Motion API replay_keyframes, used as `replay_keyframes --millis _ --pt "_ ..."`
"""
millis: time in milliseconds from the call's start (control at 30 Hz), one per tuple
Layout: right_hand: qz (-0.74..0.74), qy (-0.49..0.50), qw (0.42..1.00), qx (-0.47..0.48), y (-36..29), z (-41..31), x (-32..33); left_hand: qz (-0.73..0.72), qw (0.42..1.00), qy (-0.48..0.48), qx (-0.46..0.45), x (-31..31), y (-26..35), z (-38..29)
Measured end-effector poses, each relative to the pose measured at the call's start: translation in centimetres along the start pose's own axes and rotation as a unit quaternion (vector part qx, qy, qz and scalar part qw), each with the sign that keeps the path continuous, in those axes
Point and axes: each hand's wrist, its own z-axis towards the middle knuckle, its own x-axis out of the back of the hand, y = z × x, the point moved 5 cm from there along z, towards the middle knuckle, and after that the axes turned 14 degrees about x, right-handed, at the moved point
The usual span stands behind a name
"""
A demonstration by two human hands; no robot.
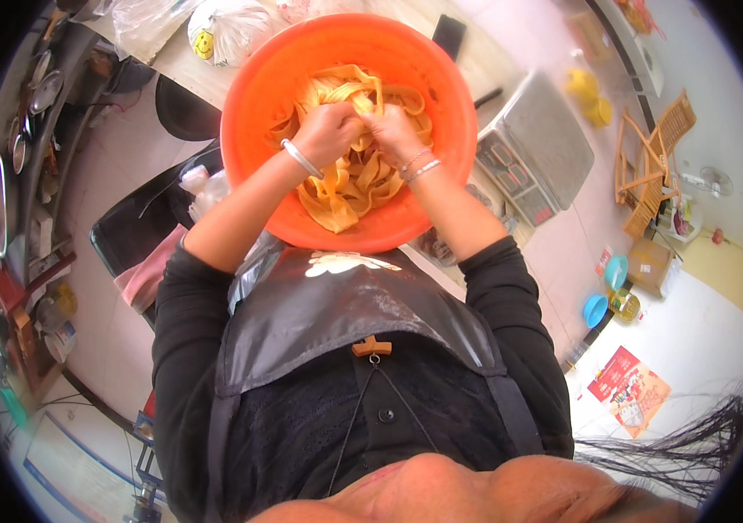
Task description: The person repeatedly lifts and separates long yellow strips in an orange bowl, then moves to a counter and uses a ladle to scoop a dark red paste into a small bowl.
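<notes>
A large orange plastic basin [250, 131] stands directly before me, with a heap of wide, yellow, noodle-like food strips [371, 173] inside. My left hand [327, 134] and my right hand [399, 134] meet over the middle of the heap, both above the basin's floor. Each hand has its fingers curled around the strips, and the fingertips come close together. One strip loops up just beyond my knuckles. The exact grip is partly hidden by the backs of my hands. A bangle circles my left wrist, and bracelets circle the right one.
To the basin's right is a scale [541, 144] with a metal platform. A dark phone [449, 36] lies beyond the rim, near a white plastic bag [227, 29]. A black container [185, 108] and a pink cloth [152, 271] are at the left.
</notes>
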Motion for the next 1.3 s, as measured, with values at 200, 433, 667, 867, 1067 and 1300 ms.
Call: replay_keyframes --millis 200,433,667,867,1067,1300 --pt "-0.085 -0.049 0.994 0.044 -0.7 1.5 3.3 -0.192 0.971 0.081 0.114 3.2 -9.1 1.2" --pt "-0.226 -0.019 0.973 0.042 0.3 0.7 8.8 -0.434 0.894 0.091 0.068 11.7 -6.9 -1.4" --pt "-0.485 -0.031 0.781 0.391 -6.4 -0.8 1.8 -0.273 0.953 0.000 -0.129 6.9 5.1 -6.0" --pt "-0.307 -0.242 0.849 0.355 -3.0 5.9 -2.7 -0.128 0.955 -0.214 -0.158 -1.0 8.5 -10.9" --pt "-0.188 -0.233 0.928 0.222 -9.7 4.5 -4.9 -0.233 0.949 -0.213 0.023 -2.0 3.5 -10.3" --pt "-0.250 -0.282 0.859 0.347 -13.6 -2.8 -3.0 -0.059 0.979 0.187 0.056 0.0 -10.2 -0.6"
